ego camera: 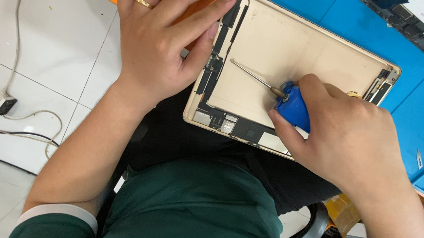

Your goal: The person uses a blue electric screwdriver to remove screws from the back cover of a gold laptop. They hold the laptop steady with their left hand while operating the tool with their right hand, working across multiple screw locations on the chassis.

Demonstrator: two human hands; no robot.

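We see the left hand (160, 36) — fingers spread, flat on the opened tablet shell's (292, 52) corner over the blue mat (353, 28); right hand (346, 138) grips a blue-handled screwdriver (284, 99) — tip inside the shell.

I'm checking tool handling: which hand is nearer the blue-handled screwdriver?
Right. The right hand grips the screwdriver by its blue handle; the left hand rests apart on the tablet shell's left edge.

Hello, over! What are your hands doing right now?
Left hand steadies gold opened tablet shell. Right hand grips blue-handled screwdriver, tip inside shell. Nothing blocking.
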